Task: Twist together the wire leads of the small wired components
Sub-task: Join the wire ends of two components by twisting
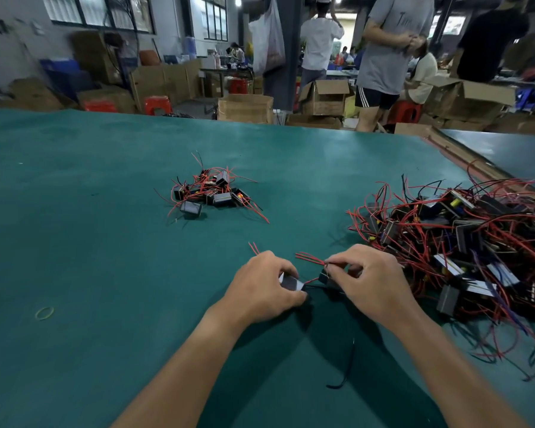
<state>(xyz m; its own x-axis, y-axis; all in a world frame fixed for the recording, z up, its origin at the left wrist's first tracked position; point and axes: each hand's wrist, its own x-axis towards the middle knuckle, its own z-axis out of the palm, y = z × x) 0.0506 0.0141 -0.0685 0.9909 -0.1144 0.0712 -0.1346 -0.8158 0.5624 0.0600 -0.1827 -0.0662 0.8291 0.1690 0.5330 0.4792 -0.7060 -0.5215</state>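
Head cam, L hand (261, 288) grips component (291, 284), R hand (368, 282) pinches red leads (309, 258) just beside

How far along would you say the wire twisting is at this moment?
Looks done: a small pile set apart mid-table, twists too small to confirm. In hand: the left hand holds one component, the right hand pinches red leads. Left: the far larger tangled heap at right, so most remains.

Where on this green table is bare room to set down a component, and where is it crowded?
Bare mat lies between the small pile and the left hand, and on the left side around a rubber band. Crowded: the right, where the big pile nearly reaches the right hand.
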